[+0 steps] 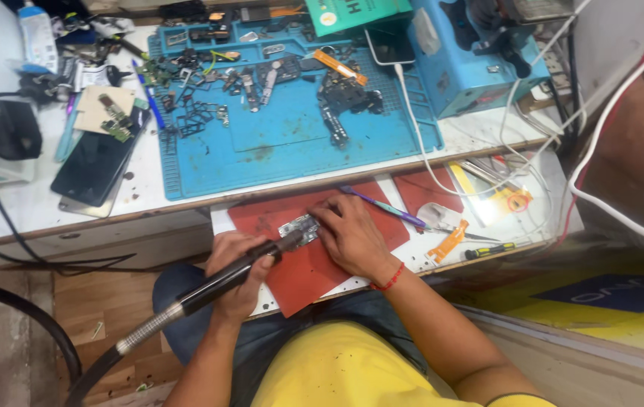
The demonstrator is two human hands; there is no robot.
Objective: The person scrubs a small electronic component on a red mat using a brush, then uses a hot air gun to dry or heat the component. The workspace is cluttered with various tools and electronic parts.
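Red mat (314,271) on cluttered white bench (28,203); left fingers (250,260) gripping black handpiece (216,285), right fingers (326,218) pinning circuit board (299,228).

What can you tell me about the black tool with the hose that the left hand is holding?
The black tool is a long, slim handpiece with a dark, smooth-looking barrel. Its rear joins a silvery ribbed collar and then a thick black hose that runs down toward the lower left corner. It lies slanted, tip up and to the right. The left hand wraps around its barrel. The tip meets a small silvery circuit board on a red mat, which the right hand presses down.
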